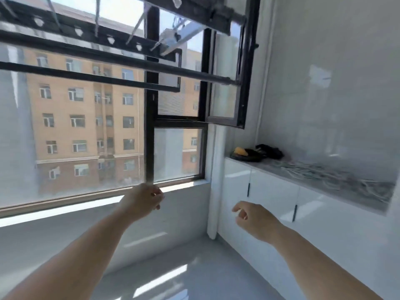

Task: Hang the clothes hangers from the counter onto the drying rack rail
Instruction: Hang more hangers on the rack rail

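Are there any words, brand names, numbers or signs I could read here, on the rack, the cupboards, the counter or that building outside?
None: no text can be read anywhere in this view.
drying rack rail: no marking visible.
cabinet doors: plain white, no label.
dark items on the counter: too blurred to show any label.
building outside: only windows, no sign.

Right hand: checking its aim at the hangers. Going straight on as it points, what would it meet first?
Likely the white pipe in the corner by the window, though depth is unclear. The right hand points up-left; the hangers on the counter lie to the right of that line.
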Tool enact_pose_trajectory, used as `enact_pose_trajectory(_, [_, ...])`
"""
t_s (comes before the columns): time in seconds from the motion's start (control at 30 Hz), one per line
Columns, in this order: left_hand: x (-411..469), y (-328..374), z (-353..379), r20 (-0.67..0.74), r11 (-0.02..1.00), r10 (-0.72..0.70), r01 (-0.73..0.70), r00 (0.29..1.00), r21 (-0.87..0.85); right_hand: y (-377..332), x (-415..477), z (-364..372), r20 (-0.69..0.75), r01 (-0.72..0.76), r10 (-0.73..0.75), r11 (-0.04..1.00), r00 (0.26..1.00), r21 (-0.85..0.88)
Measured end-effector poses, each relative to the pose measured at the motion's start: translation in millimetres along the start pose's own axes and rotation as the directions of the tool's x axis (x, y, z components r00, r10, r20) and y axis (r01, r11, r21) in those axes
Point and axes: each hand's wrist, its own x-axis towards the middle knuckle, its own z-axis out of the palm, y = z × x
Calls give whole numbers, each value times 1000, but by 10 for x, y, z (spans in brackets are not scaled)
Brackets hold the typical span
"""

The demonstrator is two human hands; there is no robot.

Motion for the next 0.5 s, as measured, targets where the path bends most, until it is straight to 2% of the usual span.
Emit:
enact_pose_trajectory(0.27, [726, 932, 1515, 51, 979, 126, -116, 991, -169, 1494, -200, -298, -105, -326, 331, 943, 938, 67])
enact_pose_trajectory(0.5, [1708, 1498, 2671, 214, 955, 236, -185, 948, -233, 2678, 415, -589, -191, -482, 497, 868, 847, 119])
